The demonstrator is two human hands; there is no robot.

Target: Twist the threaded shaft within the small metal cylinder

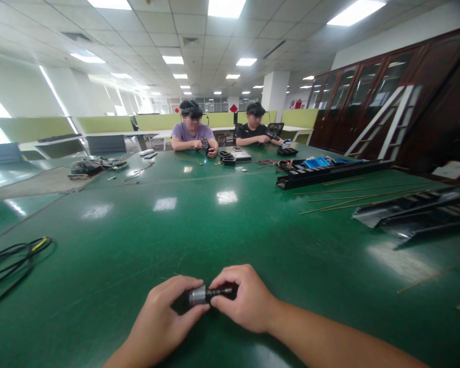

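- Currently, the left hand [163, 318] and right hand [245, 299] curl their fingers closely around a metal cylinder [198, 295] over the green desk [138, 230].
- Its dark threaded stem [219, 292] already sits in the end (a black cable [17, 266] lies off left).

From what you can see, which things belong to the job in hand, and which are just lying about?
Job in hand:
small metal cylinder with a black threaded stem, held by the left hand and right hand

Lying about:
coiled black cable
thin wooden rods
black slotted trunking
tangled wiring
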